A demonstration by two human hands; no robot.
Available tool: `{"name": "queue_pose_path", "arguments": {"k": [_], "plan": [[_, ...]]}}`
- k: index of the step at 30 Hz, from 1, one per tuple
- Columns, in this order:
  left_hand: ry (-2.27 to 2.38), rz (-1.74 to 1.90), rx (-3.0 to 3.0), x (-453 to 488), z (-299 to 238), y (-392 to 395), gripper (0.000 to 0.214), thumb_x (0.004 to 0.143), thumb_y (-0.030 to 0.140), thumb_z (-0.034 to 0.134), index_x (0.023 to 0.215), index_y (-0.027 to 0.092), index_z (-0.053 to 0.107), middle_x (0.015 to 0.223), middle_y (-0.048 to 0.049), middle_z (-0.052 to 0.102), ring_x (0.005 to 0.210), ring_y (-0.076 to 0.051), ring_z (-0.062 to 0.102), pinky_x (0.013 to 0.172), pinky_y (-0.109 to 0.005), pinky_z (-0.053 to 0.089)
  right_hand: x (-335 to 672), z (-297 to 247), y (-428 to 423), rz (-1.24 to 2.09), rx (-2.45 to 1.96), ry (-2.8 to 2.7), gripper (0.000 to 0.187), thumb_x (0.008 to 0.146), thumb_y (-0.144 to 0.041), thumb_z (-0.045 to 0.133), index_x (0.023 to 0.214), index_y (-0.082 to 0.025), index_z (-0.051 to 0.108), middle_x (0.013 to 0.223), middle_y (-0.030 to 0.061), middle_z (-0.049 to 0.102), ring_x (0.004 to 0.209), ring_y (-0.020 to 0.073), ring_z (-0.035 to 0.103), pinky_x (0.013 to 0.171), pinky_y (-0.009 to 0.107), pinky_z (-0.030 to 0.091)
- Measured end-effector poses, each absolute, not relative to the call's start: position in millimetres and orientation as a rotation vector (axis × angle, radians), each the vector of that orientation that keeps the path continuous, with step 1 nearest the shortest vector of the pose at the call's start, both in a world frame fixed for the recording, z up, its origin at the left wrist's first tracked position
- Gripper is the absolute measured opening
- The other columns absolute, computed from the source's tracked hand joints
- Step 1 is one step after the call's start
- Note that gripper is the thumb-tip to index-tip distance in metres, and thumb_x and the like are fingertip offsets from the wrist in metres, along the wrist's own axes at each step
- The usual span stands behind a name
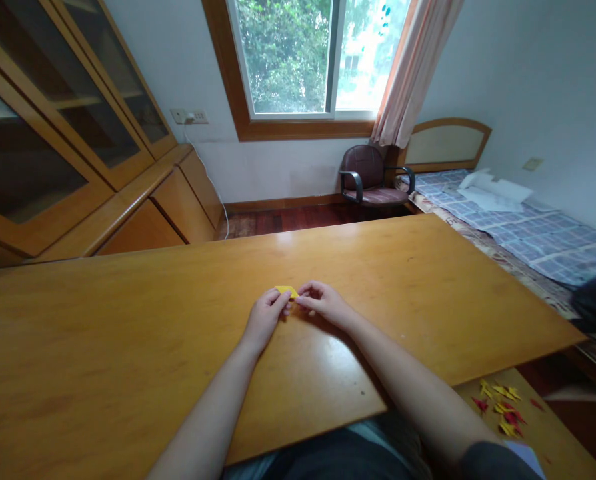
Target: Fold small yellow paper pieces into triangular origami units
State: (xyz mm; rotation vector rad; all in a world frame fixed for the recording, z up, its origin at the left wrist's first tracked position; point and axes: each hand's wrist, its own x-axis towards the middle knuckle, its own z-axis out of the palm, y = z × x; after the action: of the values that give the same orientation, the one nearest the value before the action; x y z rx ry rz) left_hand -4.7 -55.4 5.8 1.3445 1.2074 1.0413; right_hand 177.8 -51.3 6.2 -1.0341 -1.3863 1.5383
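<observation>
A small folded piece of yellow paper (287, 291) is held just above the wooden table (178, 347), near its middle. My left hand (268, 313) pinches it between thumb and fingers from the left. From the other side, my right hand (324, 301) has its thumb and index finger closed at the paper's right corner. The fine folds are too small to make out, and my fingers hide part of the lower edge.
Several red and yellow folded paper figures (504, 408) lie on a lower surface at the right. Beyond the table stand a brown armchair (371, 175) and a bed (543, 230). A glass-doored cabinet (78, 127) borders the left, below and beside the window (298, 60).
</observation>
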Motion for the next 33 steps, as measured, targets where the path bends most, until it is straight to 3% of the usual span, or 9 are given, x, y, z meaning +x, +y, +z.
{"name": "queue_pose_path", "arguments": {"k": [2,5,14,23,33], "plan": [[1.234,1.07,1.468,-5,7,-56,0.042,0.083,0.047,0.061,0.057,0.015,0.059,0.067,-0.0004,0.053,0.065,-0.012,0.053,0.06,-0.022,0.042,175,5,-51,1.51,-1.054,-1.37,0.036,0.073,-0.046,0.074,0.088,-0.016,0.062,0.072,-0.0005,0.065,0.063,0.0124,0.06,0.055,0.023,0.044],[1.252,1.104,1.513,-4,8,-57,0.043,0.085,0.046,0.059,0.055,0.015,0.058,0.071,-0.0005,0.051,0.068,-0.012,0.051,0.059,-0.021,0.04,171,2,-50,1.463,-1.051,-1.307,0.035,0.071,-0.044,0.076,0.086,-0.016,0.062,0.071,0.0,0.067,0.063,0.013,0.061,0.059,0.024,0.046],[1.245,1.077,1.496,-2,11,-57,0.03,0.079,0.045,0.065,0.075,0.016,0.071,0.079,-0.0016,0.057,0.064,-0.012,0.052,0.057,-0.022,0.04,174,3,-49,1.396,-1.028,-1.317,0.027,0.073,-0.039,0.074,0.084,-0.016,0.067,0.069,0.0002,0.067,0.063,0.0128,0.06,0.062,0.025,0.045],[1.192,0.956,1.368,-7,12,-57,0.028,0.077,0.044,0.066,0.076,0.016,0.064,0.061,0.0013,0.059,0.054,-0.011,0.053,0.054,-0.022,0.042,179,2,-46,1.431,-1.023,-1.347,0.023,0.073,-0.036,0.073,0.082,-0.015,0.068,0.067,-0.0009,0.064,0.061,0.0118,0.056,0.06,0.025,0.043],[1.156,0.882,1.288,-8,16,-59,0.027,0.074,0.041,0.069,0.074,0.014,0.066,0.061,-0.0012,0.063,0.055,-0.012,0.056,0.055,-0.022,0.044,177,6,-49,1.484,-0.991,-1.323,0.03,0.07,-0.036,0.077,0.089,-0.015,0.068,0.072,-0.0004,0.066,0.064,0.0122,0.058,0.061,0.025,0.043]]}}
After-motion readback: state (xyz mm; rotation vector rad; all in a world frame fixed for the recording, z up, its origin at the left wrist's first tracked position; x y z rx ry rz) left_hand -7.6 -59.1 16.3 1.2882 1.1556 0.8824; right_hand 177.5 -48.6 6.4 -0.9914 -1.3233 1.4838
